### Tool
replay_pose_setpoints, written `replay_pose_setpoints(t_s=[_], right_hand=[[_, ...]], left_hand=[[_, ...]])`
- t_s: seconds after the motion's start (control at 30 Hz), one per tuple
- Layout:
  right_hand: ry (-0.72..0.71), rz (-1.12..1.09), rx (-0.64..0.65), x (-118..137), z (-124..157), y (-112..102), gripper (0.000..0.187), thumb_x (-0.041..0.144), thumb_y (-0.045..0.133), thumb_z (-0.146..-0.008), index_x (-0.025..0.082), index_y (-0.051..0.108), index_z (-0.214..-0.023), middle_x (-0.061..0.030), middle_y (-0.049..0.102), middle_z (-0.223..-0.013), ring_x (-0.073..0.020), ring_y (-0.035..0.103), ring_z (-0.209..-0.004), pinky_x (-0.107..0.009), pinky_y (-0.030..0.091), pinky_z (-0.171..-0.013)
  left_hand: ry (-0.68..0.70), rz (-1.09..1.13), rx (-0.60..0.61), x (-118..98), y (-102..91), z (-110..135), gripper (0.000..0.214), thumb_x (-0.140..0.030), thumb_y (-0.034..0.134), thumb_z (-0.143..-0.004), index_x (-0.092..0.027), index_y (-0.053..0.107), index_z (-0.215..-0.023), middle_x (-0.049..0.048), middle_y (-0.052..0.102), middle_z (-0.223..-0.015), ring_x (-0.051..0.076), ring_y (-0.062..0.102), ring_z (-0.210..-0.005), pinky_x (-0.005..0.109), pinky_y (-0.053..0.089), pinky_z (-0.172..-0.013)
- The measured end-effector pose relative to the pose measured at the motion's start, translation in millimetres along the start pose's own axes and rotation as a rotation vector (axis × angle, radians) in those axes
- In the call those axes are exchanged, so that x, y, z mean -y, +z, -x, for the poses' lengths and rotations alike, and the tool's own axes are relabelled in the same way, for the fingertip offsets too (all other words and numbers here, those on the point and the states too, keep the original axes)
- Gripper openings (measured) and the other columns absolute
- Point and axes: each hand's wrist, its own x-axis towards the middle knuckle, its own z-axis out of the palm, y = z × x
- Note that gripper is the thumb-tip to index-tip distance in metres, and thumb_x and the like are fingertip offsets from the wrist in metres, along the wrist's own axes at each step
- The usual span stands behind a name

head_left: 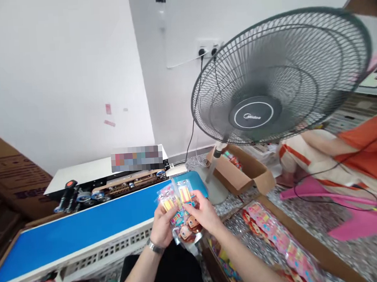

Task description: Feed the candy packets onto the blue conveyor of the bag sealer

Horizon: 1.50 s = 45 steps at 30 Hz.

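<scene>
Both my hands hold a small bunch of clear toy packets (179,211) with cartoon faces and yellow-orange pieces inside. My left hand (162,228), with a metal watch at the wrist, grips the packets from the left. My right hand (205,213) pinches their upper right side with its fingers closed. The packets hover just past the near end of a blue conveyor belt (85,227) of a sealing machine (114,186).
A large standing fan (277,78) spins at the right, its base beside an open cardboard box (241,172). A long box of similar packets (277,242) lies at the lower right. Another person in orange (361,151) sits at the far right. Cables run to wall sockets (208,50).
</scene>
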Motion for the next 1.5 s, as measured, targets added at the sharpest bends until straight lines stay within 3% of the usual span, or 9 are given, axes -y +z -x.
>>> replay_pose_setpoints(t_s=[0.13, 0.3, 0.47, 0.6, 0.7, 0.83, 0.97, 1.2, 1.5], right_hand=[[0.017, -0.15, -0.03, -11, -43, 15, 0.035, 0.036, 0.057, -0.075, 0.019, 0.048, -0.104, -0.0029, 0.066, -0.087, -0.0166, 0.063, -0.076, -0.026, 0.048, -0.066], [0.146, 0.237, -0.115, -25, -102, 34, 0.038, 0.028, 0.063, -0.069, 0.019, 0.052, -0.105, -0.0003, 0.065, -0.076, -0.0168, 0.062, -0.068, -0.025, 0.044, -0.061], [0.196, 0.518, -0.052, -24, -129, 58, 0.041, 0.025, 0.064, -0.071, 0.02, 0.052, -0.11, -0.0038, 0.067, -0.085, -0.0195, 0.063, -0.079, -0.025, 0.042, -0.066], [0.072, 0.621, -0.002, -11, -120, 72, 0.047, 0.027, 0.064, -0.072, 0.018, 0.05, -0.116, -0.0101, 0.064, -0.099, -0.024, 0.06, -0.091, -0.03, 0.043, -0.074], [-0.103, 0.369, 0.082, -1, -98, 75, 0.035, 0.036, 0.054, -0.081, 0.02, 0.054, -0.112, -0.0086, 0.062, -0.103, -0.0197, 0.06, -0.088, -0.029, 0.044, -0.075], [-0.15, 0.049, 0.341, 8, -66, 77, 0.025, 0.04, 0.049, -0.084, 0.021, 0.06, -0.096, -0.0014, 0.064, -0.084, -0.0149, 0.059, -0.076, -0.025, 0.045, -0.067], [-0.111, 0.032, 0.253, 7, -53, 78, 0.022, 0.039, 0.05, -0.083, 0.019, 0.058, -0.078, 0.0014, 0.059, -0.07, -0.0126, 0.055, -0.064, -0.023, 0.043, -0.06], [-0.022, -0.22, 0.279, 9, -49, 75, 0.029, 0.042, 0.055, -0.081, 0.022, 0.057, -0.102, -0.0017, 0.063, -0.088, -0.0159, 0.059, -0.082, -0.026, 0.046, -0.071], [0.015, -0.265, 0.284, 20, -50, 74, 0.031, 0.049, 0.056, -0.079, 0.019, 0.061, -0.084, -0.0009, 0.061, -0.079, -0.0155, 0.056, -0.076, -0.027, 0.045, -0.071]], left_hand=[[0.038, -0.012, -0.14, -7, -37.1, -14, 0.036, -0.022, 0.073, -0.066, -0.014, 0.062, -0.1, 0.0097, 0.07, -0.095, 0.023, 0.065, -0.085, 0.034, 0.049, -0.079], [0.026, -0.029, -0.282, -11, -74.4, -19, 0.035, -0.022, 0.077, -0.06, -0.015, 0.064, -0.092, 0.0069, 0.071, -0.087, 0.02, 0.066, -0.077, 0.031, 0.05, -0.075], [0.027, 0.004, -0.302, -6, -87.3, -16, 0.037, -0.021, 0.078, -0.059, -0.014, 0.064, -0.092, 0.0083, 0.071, -0.087, 0.022, 0.067, -0.076, 0.033, 0.052, -0.072], [0.057, 0.02, -0.278, -8, -89.1, -15, 0.039, -0.021, 0.077, -0.06, -0.012, 0.063, -0.096, 0.0112, 0.07, -0.093, 0.025, 0.066, -0.082, 0.036, 0.051, -0.076], [0.083, 0.019, -0.269, -10, -90.5, -14, 0.043, -0.021, 0.077, -0.06, -0.012, 0.062, -0.099, 0.0118, 0.07, -0.095, 0.026, 0.066, -0.084, 0.038, 0.051, -0.078], [0.107, 0.02, -0.243, -8, -90.6, -11, 0.042, -0.021, 0.077, -0.06, -0.014, 0.062, -0.098, 0.0104, 0.07, -0.092, 0.026, 0.066, -0.083, 0.037, 0.051, -0.077], [0.1, 0.041, -0.225, -3, -87.3, -8, 0.043, -0.021, 0.077, -0.06, -0.014, 0.061, -0.1, 0.0102, 0.07, -0.092, 0.025, 0.066, -0.082, 0.038, 0.051, -0.077], [0.119, -0.13, -0.175, 0, -90.2, -7, 0.038, -0.025, 0.076, -0.061, -0.015, 0.064, -0.096, 0.0097, 0.07, -0.091, 0.024, 0.065, -0.079, 0.036, 0.051, -0.074], [0.159, -0.327, -0.074, 3, -94.4, -5, 0.037, -0.027, 0.071, -0.067, -0.017, 0.062, -0.102, 0.0082, 0.069, -0.095, 0.023, 0.063, -0.083, 0.034, 0.049, -0.076]])
